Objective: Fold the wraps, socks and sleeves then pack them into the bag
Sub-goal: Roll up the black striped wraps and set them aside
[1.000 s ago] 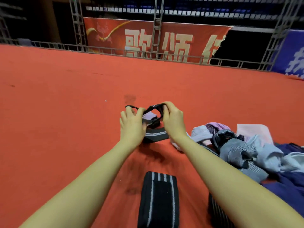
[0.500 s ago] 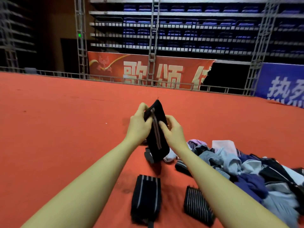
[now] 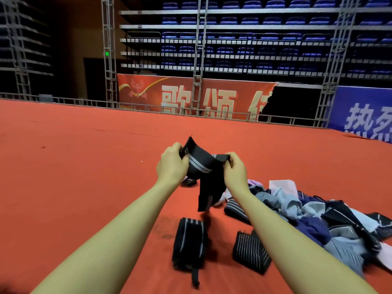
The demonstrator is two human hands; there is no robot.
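Observation:
I hold a black wrap with grey stripes [image 3: 202, 166] in the air above the red carpet. My left hand [image 3: 172, 164] grips its left end and my right hand [image 3: 234, 171] pinches its right end; the rest of it hangs down between my forearms. Below lie two folded wraps: a black one with grey stripes [image 3: 188, 242] and a finely striped one [image 3: 250, 252]. A loose pile of socks and sleeves [image 3: 314, 217] in blue, grey, pink and black spreads out to the right. No bag is in view.
The red carpet [image 3: 74, 166] stretches wide to the left and ahead. A small dark item [image 3: 188, 181] lies on it just behind my left wrist. A low metal railing [image 3: 148, 107], banners and blue stadium seats stand at the far edge.
The wrap was lifted off the carpet, held upright, and is now spread sideways between both hands with one end hanging. The camera has tilted upward.

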